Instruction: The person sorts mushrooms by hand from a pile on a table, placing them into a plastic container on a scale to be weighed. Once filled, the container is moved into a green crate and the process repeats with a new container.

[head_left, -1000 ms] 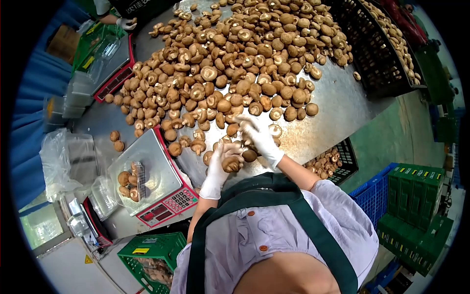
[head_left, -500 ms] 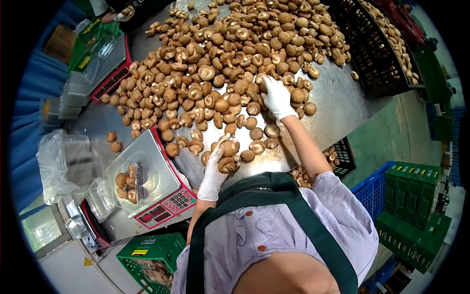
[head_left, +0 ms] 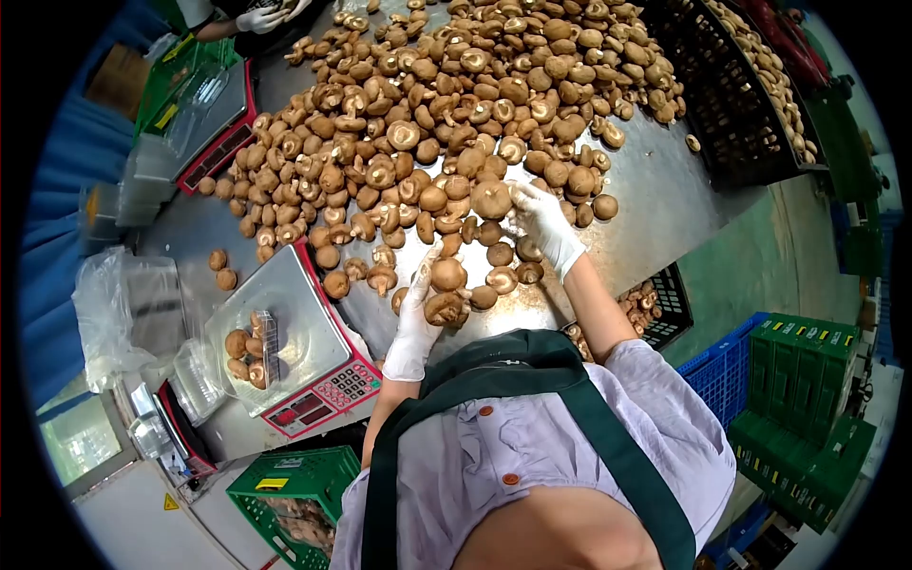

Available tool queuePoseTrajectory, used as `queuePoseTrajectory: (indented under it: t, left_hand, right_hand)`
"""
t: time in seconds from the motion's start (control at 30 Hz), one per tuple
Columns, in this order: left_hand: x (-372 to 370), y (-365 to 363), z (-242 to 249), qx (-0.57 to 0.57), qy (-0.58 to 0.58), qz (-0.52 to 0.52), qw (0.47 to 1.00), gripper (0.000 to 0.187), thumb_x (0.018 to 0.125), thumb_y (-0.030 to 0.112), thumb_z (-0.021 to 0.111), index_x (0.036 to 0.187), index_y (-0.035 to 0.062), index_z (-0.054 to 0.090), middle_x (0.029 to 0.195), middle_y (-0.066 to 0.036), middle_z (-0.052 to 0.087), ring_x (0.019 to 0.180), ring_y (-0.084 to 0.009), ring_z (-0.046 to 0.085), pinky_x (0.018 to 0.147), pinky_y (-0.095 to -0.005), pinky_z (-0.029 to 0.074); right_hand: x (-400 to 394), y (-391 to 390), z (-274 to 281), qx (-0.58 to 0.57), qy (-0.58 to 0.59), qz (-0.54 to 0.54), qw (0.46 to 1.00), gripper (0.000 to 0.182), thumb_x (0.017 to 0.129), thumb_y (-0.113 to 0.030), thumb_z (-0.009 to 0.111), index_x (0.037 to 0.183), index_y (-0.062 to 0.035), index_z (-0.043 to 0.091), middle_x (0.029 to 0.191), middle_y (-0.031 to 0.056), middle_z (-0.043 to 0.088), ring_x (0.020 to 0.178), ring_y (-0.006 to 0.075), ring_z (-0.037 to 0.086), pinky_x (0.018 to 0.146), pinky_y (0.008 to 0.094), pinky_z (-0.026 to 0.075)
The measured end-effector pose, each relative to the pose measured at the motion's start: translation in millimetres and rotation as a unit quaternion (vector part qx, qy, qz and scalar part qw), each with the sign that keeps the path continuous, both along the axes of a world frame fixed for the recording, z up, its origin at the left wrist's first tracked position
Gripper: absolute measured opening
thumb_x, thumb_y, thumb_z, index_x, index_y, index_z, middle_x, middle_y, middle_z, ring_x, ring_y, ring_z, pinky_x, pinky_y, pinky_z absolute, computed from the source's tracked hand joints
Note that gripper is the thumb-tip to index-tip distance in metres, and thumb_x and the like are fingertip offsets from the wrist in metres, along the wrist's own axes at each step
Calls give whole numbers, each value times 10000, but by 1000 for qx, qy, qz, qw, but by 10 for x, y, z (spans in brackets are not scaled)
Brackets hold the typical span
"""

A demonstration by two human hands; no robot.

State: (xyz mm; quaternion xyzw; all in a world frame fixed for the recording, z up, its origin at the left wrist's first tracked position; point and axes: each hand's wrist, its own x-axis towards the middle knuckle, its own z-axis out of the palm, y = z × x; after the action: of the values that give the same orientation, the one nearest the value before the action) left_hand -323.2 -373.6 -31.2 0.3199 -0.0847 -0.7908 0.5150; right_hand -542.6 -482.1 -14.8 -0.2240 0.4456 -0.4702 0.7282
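Observation:
Brown mushrooms (head_left: pixel 418 142) lie heaped across a metal table (head_left: pixel 655 190). My left hand (head_left: pixel 415 328), in a white glove, is closed round mushrooms (head_left: pixel 447 275) near the table's front edge. My right hand (head_left: pixel 546 223), also gloved, grips a large mushroom (head_left: pixel 491 199) by its edge, just above the front of the heap. To the left, a red and silver scale (head_left: pixel 323 356) bears a clear plastic tray (head_left: pixel 270 351) with several mushrooms in it.
A second scale (head_left: pixel 218 142) stands at the back left, near a co-worker's gloved hand (head_left: pixel 261 19). Black crate (head_left: pixel 731 114) at the right holds mushrooms. Green crates (head_left: pixel 803 380) are stacked at lower right; another green crate (head_left: pixel 294 503) is at lower left.
My right hand has come back from the heap, toward me, with a large mushroom in its fingers. My left hand has barely moved. The co-worker's hands have shifted.

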Motion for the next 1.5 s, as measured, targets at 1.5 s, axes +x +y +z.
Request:
queuePoseTrajectory:
  t: [1.5]
  left_hand:
    - [-20, -28, 181, 149, 37, -41, 987, 544, 926, 470, 414, 1299, 76, 425, 1267, -148, 501, 1141, -298, 510, 932, -481, 440]
  right_hand:
    - [482, 594, 342, -348, 345, 263, 831, 628, 653, -204, 762, 1223, -83, 526, 1164, 145, 552, 1094, 272, 534, 954, 335, 417]
